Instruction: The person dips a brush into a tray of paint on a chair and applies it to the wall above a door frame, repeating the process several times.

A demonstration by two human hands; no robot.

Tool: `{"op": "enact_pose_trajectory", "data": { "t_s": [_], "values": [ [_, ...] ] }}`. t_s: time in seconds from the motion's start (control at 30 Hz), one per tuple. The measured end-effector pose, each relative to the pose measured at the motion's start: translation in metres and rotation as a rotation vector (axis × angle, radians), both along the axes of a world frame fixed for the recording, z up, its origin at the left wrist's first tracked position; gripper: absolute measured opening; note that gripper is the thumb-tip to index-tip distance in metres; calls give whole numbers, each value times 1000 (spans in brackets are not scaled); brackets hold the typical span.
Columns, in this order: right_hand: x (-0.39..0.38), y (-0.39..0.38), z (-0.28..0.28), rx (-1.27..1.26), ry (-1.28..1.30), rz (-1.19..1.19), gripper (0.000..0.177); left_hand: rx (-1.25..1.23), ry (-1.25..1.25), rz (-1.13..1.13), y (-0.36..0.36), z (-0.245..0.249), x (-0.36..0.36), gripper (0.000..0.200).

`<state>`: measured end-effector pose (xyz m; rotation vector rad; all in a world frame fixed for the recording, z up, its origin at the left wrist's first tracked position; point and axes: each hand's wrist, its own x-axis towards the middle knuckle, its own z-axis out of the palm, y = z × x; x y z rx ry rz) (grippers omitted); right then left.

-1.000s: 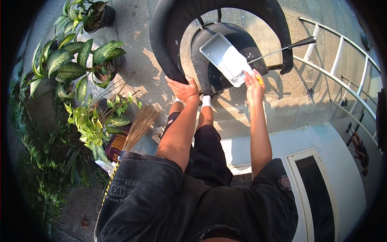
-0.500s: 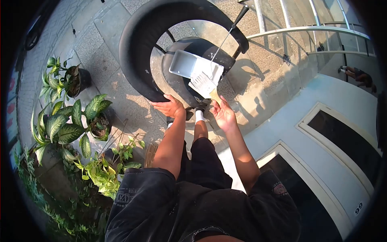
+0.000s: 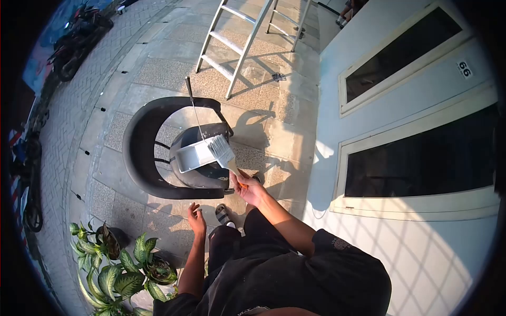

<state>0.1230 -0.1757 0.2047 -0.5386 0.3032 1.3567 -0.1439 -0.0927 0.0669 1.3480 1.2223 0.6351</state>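
My right hand (image 3: 249, 190) grips the handle of a wide paintbrush (image 3: 223, 153), its bristles coated in white and pointing away from me. Behind the bristles, a paint tray (image 3: 191, 158) with white inside rests on the seat of a black armchair (image 3: 138, 150). A thin metal rod with a dark handle (image 3: 188, 88) leans up out of the tray; its lower end is hidden behind the brush. My left hand (image 3: 197, 219) hangs near the chair's front edge, fingers loosely bent and apart, holding nothing.
A metal stepladder (image 3: 232, 50) stands beyond the chair. To the right runs a white wall (image 3: 326, 158) with dark window panels (image 3: 421, 152). Potted plants (image 3: 124, 279) stand at lower left, and motorbikes (image 3: 79, 39) are parked along the paved lane. Another person (image 3: 345, 13) is partly visible at the top.
My view has swung right and up, bringing the ladder and wall further into sight. My left hand has come away from the chair's edge. The paintbrush stays in my right hand.
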Motion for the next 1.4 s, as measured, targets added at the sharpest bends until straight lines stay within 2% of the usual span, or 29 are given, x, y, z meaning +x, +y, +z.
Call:
{"op": "enact_pose_trajectory", "data": {
  "t_s": [0.07,0.13,0.23,0.3,0.37,0.4,0.5,0.57,0.6,0.67,0.77,0.87,0.97,1.03,1.1,1.13,1.17,1.27,1.3,1.4],
  "values": [
    [3,-15,26,26,-139,14,48,8,-145,-141,-11,22,7,33],
    [15,-32,47,67,-312,51,51,-17,-131,-221,-23,39,25,28],
    [23,-61,89,54,-404,-55,53,42,-203,-414,-37,49,71,25],
    [31,-88,115,146,-453,-129,50,61,-360,-570,-41,40,110,24],
    [44,-118,121,182,-564,-202,55,-9,-397,-693,-51,72,148,23],
    [49,-138,133,203,-592,-255,56,31,-436,-763,-56,89,165,24],
    [52,-206,192,174,-680,-375,59,36,-584,-909,-81,122,210,26],
    [53,-255,220,213,-737,-440,57,61,-658,-993,-108,151,230,23],
    [54,-279,231,138,-770,-484,56,68,-672,-1009,-124,166,237,23],
    [60,-330,243,153,-864,-537,55,114,-612,-1093,-157,191,251,20],
    [71,-390,286,106,-902,-614,46,145,-644,-1183,-204,216,265,20],
    [102,-431,327,11,-1077,-754,37,113,-684,-1192,-250,229,278,19],
    [107,-467,415,-180,-1287,-865,34,141,-724,-1227,-291,263,273,18],
    [135,-490,476,-414,-1668,-998,33,99,-720,-1261,-305,277,277,18],
    [128,-508,568,-685,-1972,-1177,33,91,-711,-1285,-311,279,279,20],
    [139,-523,608,-771,-2115,-1301,34,137,-681,-1375,-308,282,282,20],
    [139,-534,651,-840,-2156,-1401,35,182,-644,-1459,-303,288,284,21],
    [131,-562,764,-1044,-2309,-1575,35,260,-635,-1412,-290,322,285,21],
    [131,-568,795,-1134,-2324,-1638,36,320,-603,-1362,-286,330,286,21],
    [123,-581,857,-1131,-2440,-1723,34,342,-669,-1365,-276,344,292,19]
  ]
}}
